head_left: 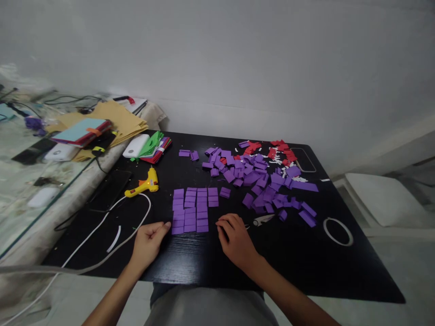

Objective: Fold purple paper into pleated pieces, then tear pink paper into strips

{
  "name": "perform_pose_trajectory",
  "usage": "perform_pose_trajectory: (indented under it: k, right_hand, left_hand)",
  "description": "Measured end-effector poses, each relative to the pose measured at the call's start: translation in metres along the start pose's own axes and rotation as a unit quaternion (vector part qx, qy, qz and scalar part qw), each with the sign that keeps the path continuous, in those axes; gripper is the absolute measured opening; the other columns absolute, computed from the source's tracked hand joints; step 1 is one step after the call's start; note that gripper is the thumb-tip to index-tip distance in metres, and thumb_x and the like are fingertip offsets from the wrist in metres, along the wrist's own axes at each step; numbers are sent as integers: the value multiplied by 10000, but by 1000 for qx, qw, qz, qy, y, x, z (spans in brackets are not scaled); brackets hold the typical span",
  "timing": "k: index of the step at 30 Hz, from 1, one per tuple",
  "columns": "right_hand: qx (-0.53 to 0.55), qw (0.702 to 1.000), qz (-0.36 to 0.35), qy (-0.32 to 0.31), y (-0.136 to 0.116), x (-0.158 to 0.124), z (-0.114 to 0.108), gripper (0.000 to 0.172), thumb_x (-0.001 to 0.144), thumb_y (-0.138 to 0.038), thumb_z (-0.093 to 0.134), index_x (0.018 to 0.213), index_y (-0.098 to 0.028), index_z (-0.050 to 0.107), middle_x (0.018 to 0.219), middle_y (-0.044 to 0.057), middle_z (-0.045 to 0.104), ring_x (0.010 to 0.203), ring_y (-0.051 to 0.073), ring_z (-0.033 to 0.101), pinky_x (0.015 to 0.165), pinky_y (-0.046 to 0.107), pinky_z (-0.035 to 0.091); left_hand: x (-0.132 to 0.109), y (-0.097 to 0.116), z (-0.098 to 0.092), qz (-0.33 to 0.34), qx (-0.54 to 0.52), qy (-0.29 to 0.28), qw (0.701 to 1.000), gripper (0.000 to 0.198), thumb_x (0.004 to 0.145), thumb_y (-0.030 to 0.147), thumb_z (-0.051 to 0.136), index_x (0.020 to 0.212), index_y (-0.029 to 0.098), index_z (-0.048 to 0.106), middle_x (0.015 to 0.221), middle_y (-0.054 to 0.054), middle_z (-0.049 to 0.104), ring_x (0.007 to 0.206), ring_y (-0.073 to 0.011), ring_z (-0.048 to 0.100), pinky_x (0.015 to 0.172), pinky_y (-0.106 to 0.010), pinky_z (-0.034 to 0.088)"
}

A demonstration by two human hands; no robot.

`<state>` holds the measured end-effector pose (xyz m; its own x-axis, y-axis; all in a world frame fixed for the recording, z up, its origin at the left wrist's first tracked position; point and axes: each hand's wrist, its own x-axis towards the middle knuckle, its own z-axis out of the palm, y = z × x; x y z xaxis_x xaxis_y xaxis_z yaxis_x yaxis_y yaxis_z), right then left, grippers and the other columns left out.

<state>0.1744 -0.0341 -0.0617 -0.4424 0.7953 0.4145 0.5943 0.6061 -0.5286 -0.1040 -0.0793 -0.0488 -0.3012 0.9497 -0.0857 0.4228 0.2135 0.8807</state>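
Observation:
Purple folded paper pieces lie in neat columns on the black table. Just beyond their lower left corner rests my left hand, curled into a loose fist with its thumb near the edge of the pieces; nothing shows in it. My right hand is to the right of the columns, fingers loosely bent and slightly apart, holding nothing visible. Scissors lie beside its knuckles, partly hidden by the hand. One single purple piece sits off the columns' upper right.
A heap of purple pieces spreads at the right, with red scraps behind. A tape ring lies near the right edge. At left are a yellow glue gun, a white cable, and coloured sheets.

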Motion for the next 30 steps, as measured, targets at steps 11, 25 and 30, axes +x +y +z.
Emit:
perform_pose_trajectory:
  k: [11,25,30]
  right_hand:
    - [-10,998,-29,-47,7,40,-36,190,994,-102,581,1111,-168,715,1051,104,746,973,252,710,898,412,618]
    - [-114,988,-6,-100,55,59,-26,265,937,-89,665,1165,-165,774,1291,154,768,1182,298,734,1027,487,590]
    - [-121,990,1,-74,52,57,-27,140,960,-98,645,968,-173,763,1035,112,802,989,272,733,893,436,585]
  left_hand:
    - [0,1,-1,5,4,5,1000,551,825,541,566,536,248,200,531,55,174,494,-94,191,465,-256,192]
    - [-1,-10,2,22,32,-9,999,536,882,531,540,548,244,234,545,52,203,503,-98,225,480,-251,226]
    - [10,1,5,40,26,-12,999,525,903,511,544,563,243,247,558,54,213,511,-101,240,482,-251,237]
